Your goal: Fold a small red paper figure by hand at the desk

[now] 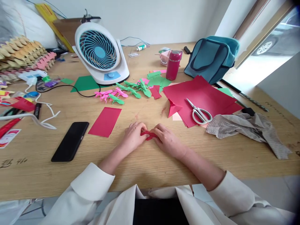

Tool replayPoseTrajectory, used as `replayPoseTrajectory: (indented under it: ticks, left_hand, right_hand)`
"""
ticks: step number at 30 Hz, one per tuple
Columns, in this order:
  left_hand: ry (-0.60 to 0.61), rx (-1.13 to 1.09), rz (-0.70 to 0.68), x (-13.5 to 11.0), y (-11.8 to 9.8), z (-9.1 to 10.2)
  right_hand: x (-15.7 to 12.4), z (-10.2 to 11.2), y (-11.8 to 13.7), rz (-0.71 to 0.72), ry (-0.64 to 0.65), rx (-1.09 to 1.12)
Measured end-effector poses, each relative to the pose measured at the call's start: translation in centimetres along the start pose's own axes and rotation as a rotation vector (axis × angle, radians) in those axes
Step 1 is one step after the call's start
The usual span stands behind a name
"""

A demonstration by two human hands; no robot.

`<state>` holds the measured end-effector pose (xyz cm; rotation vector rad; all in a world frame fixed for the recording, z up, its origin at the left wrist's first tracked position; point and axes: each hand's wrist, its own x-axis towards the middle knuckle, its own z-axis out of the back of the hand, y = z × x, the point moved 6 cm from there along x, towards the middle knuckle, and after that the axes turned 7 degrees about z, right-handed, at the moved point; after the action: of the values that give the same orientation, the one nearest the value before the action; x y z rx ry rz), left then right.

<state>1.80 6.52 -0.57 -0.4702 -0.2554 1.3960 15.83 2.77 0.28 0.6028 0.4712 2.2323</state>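
Folded red paper (152, 135), a narrow creased strip, lies between the hands near the table's front edge, whether touching the wood cannot be told. Beneath spreads one wood-grained table (140, 172). On it stand one round-grilled plastic fan (99, 51) and one soft blue fabric bag (203, 59); smooth red sheets (208, 97) overlap, too hidden to count. One crumpled grey cloth (236, 125), one cylindrical flask (172, 67), one flat black phone (70, 142) and one pair of white-handled scissors (195, 107) follow. The person's left hand (135, 133) and right hand (167, 139) each pinch the strip with their fingertips.
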Motion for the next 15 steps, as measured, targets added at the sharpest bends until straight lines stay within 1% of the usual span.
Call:
replayPoseTrajectory:
  ticks: [3,6,10,12,15]
  left_hand:
    - [0.062,-0.148,0.046,-0.2,-0.1,-0.3]
    - [0.097,-0.309,0.071,-0.7,-0.5,-0.4]
    - [0.163,-0.385,0.067,-1.3,-1.3,0.0]
    - [0.167,-0.421,0.067,-1.6,-1.5,0.5]
    - [0.115,-0.448,0.056,-1.9,-1.8,1.3]
  right_hand:
    - [-0.1,0.1,-0.7,-0.078,-0.057,0.032]
    - [-0.1,0.1,-1.3,-0.113,-0.092,0.063]
    - [0.0,0.6,-1.7,-0.126,-0.133,0.136]
    - [0.1,0.9,-1.8,-0.139,-0.126,0.186]
    - [0.0,0.8,-1.8,-0.169,-0.055,0.321]
